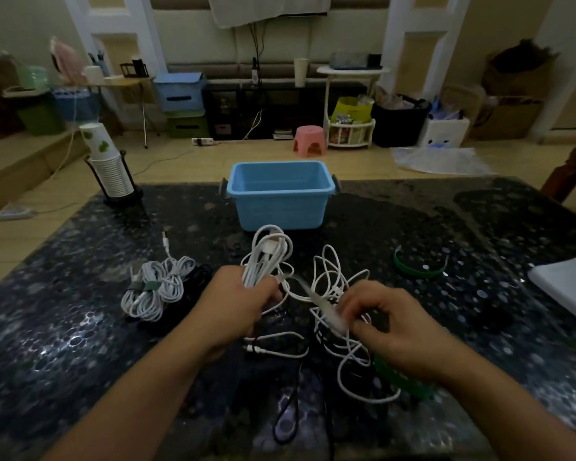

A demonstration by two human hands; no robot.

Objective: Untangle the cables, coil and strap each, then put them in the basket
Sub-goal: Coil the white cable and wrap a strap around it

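My left hand (235,302) grips a partly coiled white cable (269,252) whose loops stick up above the fist. My right hand (391,322) pinches the loose run of that cable, blurred, just right of the left hand. A tangle of white cable (338,284) lies on the table between and under my hands. Two strapped white coils (155,286) lie to the left, with a black coil (193,284) behind them. A black cable (288,417) trails toward me. The blue basket (281,197) stands behind the cables. One green strap (419,269) lies to the right, another (403,382) under my right wrist.
A stack of paper cups in a black holder (108,168) stands at the table's back left corner. A white flat object (569,286) lies at the right edge. The dark speckled table (64,327) ends just behind the basket; floor and furniture lie beyond.
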